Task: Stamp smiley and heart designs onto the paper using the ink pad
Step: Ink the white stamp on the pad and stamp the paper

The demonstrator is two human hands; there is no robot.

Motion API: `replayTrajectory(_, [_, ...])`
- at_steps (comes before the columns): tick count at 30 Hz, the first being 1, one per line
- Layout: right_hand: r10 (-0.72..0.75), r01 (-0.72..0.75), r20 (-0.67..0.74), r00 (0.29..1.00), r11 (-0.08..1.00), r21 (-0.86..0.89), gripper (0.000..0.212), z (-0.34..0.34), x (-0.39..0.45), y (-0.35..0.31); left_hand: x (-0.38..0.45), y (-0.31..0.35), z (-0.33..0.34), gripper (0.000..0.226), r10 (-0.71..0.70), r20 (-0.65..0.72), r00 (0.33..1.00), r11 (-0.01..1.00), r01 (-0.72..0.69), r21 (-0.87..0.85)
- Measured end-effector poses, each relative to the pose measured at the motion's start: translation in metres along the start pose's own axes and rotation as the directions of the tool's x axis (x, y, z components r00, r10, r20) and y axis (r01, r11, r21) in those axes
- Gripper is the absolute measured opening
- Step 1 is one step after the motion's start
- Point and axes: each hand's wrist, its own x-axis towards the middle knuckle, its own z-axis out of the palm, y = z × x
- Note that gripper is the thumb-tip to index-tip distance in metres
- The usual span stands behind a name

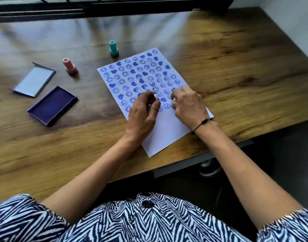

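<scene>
A: Since both hands are down on the sheet, we log this as mid-stamping. Our left hand [144, 110] is curled around a small white stamp [156, 98], fingers pinching it, base toward the paper [164, 130].

B: And the right hand [187, 103]?

A: Closed on a second pale stamp [173, 101], only a sliver showing. We can't tell which one carries the smiley and which the heart. Both hands sit at the last printed row, just above the blank lower strip, likely because that's the only space left.

B: So the task's nearly done?

A: We'd judge so; blue smileys and hearts fill most of the sheet.

B: Ink pad?

A: The purple ink pad [52, 105] lies open on the worktop [237, 55] well left of the paper, its lid [34, 81] just beyond it, off so we can re-ink fast.

B: Spares?

A: A pink stamp [70, 66] and a teal stamp [113, 48] stand upright past the paper's top-left, parked clear of the prints.

B: Risk?

A: The left palm rests near the prints; possible smudging, we'd guess.
</scene>
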Motion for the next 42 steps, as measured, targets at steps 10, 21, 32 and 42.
replayTrajectory(10, [0.021,-0.016,0.043,0.999,0.994,-0.104,0.024,-0.002,0.002,-0.009,0.0,0.0,0.0,0.027,-0.004,0.003,1.0,1.0,0.004,-0.015])
replayTrajectory(21, [0.026,-0.02,0.046,0.999,0.993,-0.114,0.02,-0.001,0.002,-0.012,0.0,-0.003,0.002,0.027,0.0,0.014,1.0,1.0,0.001,-0.023])
replayTrajectory(32, [0.083,-0.083,-0.026,0.996,0.996,0.028,0.02,-0.014,-0.001,-0.009,0.001,-0.003,0.0,0.027,0.02,0.022,1.0,1.0,-0.019,-0.014])
replayTrajectory(42, [0.408,-0.259,-0.137,0.903,0.769,0.584,0.011,-0.038,-0.027,0.009,0.001,-0.007,0.001,0.023,0.041,-0.011,0.999,0.999,-0.041,-0.022])
